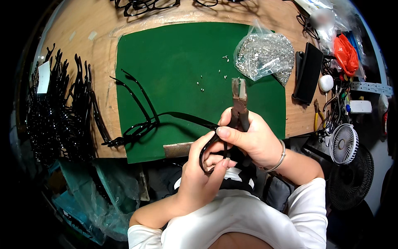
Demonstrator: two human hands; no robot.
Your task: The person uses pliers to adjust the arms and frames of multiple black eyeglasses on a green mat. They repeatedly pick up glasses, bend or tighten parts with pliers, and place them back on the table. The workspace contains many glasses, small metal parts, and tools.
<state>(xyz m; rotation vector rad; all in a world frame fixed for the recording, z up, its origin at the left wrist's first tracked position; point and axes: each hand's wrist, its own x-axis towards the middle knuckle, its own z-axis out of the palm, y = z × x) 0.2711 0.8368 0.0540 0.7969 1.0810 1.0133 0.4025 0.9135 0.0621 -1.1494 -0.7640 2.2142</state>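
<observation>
My left hand (pixel 192 176) is closed around a black eyeglass frame (pixel 201 159), near the front edge of the green mat (pixel 166 58). One temple arm of this frame stretches leftward over the mat. In my right hand (pixel 259 139) are pliers (pixel 239 106) with worn jaws pointing away from me. The right thumb and finger also pinch the frame beside its hinge. Another black eyeglass frame (pixel 141 129) lies on the mat to the left, its temple arms raised. Tiny silver pieces (pixel 202 89) are scattered past the pliers, beside a clear bag (pixel 259 58) full of similar pieces.
Many black eyeglass frames (pixel 62 116) are piled at the left. More glasses (pixel 151 5) lie along the far edge. To the right are a black phone-like slab (pixel 310 72), yellow-handled pliers (pixel 318 114), cables and a white fan (pixel 343 143). A textured metal strip (pixel 177 150) sits at the mat's front.
</observation>
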